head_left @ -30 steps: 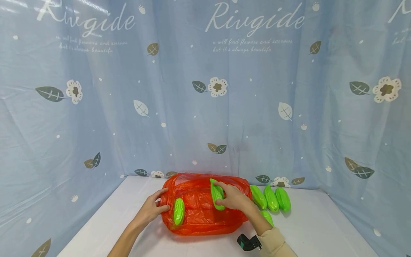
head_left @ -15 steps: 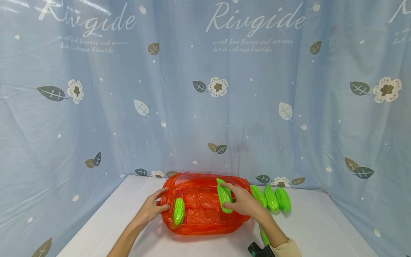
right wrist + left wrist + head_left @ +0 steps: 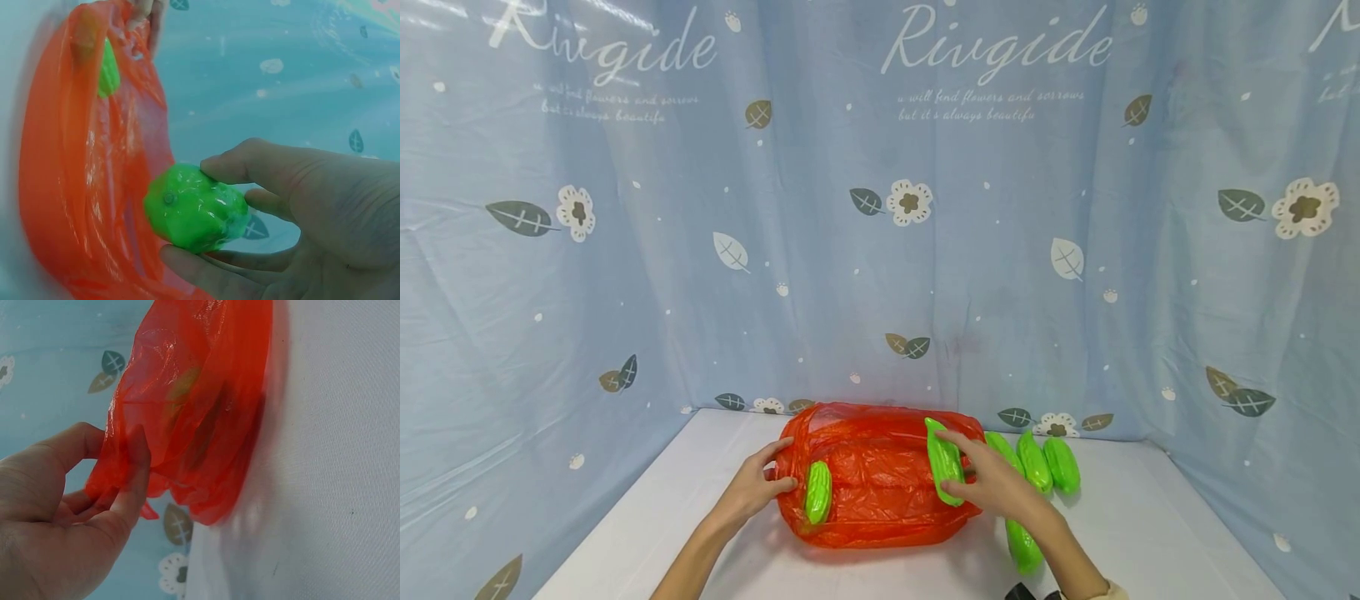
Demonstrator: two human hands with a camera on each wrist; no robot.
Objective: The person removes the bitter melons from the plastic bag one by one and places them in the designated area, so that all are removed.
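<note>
A red plastic bag [image 3: 887, 500] lies spread in the middle of the white table. My left hand [image 3: 751, 490] grips its left edge, thumb and fingers pinching the film in the left wrist view. One bright green bitter melon [image 3: 818, 493] sits inside the bag near that end. Another green bitter melon [image 3: 943, 465] is held by my right hand [image 3: 996, 483] between thumb and fingers, and overlaps the bag's right end in the head view. The right wrist view shows the held melon end-on, close beside the bag.
Several more bitter melons are right of the bag: a group at the back including one at the far right [image 3: 1062, 465], and one nearer [image 3: 1024, 546] beneath my right forearm. A black device [image 3: 1021, 592] shows at the right wrist. A blue printed curtain [image 3: 880, 275] surrounds the table.
My right hand has moved to the right with its bitter melon, from the bag's middle toward its right end. The left hand and the bag stay in place.
</note>
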